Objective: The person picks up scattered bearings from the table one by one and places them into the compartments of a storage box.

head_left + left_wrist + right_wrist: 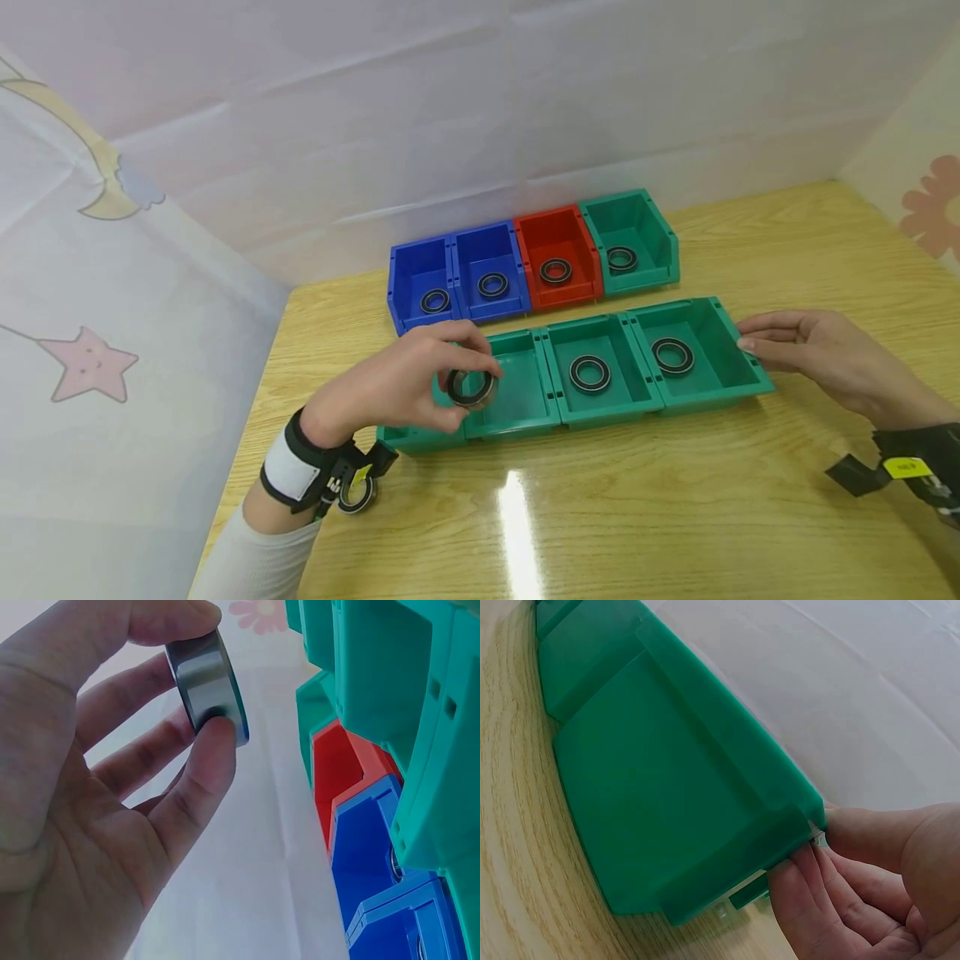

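Observation:
My left hand [412,379] pinches a ball bearing [206,682] by its outer rim, between thumb and fingers. In the head view it holds the bearing above the left part of the front row of green bins [513,428]. My right hand [832,354] grips the right side wall of the row's rightmost green bin [652,787], thumb at the rim and fingers against the outside. Inside that bin lies a bearing [672,356], and another bearing [590,373] lies in the bin to its left. The leftmost front bin is largely hidden by my left hand.
Behind stands a second row: two blue bins [491,242], a red bin [551,233] and a green bin [626,218], each with one bearing inside. A loose bearing [358,495] lies on the wooden table [600,517], partly behind the left wrist strap. Pale printed sheets surround the table.

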`<action>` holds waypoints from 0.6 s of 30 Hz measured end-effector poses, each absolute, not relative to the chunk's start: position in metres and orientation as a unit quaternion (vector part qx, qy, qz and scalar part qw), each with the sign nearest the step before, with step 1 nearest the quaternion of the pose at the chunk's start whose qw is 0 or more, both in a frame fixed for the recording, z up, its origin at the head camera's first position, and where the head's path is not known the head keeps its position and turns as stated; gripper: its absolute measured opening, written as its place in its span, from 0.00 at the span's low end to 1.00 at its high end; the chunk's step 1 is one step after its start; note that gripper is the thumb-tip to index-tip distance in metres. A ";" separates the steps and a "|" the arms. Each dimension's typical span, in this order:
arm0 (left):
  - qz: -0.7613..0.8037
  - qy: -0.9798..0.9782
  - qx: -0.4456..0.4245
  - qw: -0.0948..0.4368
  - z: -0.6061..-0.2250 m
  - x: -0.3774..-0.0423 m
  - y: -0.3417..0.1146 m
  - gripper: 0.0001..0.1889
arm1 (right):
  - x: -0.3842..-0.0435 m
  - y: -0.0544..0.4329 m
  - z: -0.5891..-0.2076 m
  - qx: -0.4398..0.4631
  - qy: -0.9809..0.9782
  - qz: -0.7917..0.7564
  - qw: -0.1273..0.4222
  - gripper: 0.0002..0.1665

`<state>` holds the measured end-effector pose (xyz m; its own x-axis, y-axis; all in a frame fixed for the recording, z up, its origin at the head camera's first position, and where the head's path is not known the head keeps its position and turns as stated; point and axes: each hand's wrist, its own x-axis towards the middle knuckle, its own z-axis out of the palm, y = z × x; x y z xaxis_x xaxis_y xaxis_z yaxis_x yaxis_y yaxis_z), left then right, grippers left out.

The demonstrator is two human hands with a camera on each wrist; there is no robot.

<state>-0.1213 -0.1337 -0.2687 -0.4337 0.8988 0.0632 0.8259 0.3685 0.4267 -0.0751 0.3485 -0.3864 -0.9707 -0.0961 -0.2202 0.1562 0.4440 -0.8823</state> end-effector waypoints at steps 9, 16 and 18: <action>0.202 0.820 0.528 0.091 -0.272 -0.132 -0.126 0.21 | -0.076 0.350 -0.388 0.016 0.840 -0.528 0.121 0.13; 0.194 0.824 0.523 0.102 -0.278 -0.139 -0.118 0.21 | -0.076 0.349 -0.388 0.016 0.840 -0.529 0.121 0.13; 0.195 0.824 0.521 0.107 -0.280 -0.141 -0.116 0.21 | -0.076 0.349 -0.388 0.016 0.839 -0.531 0.121 0.12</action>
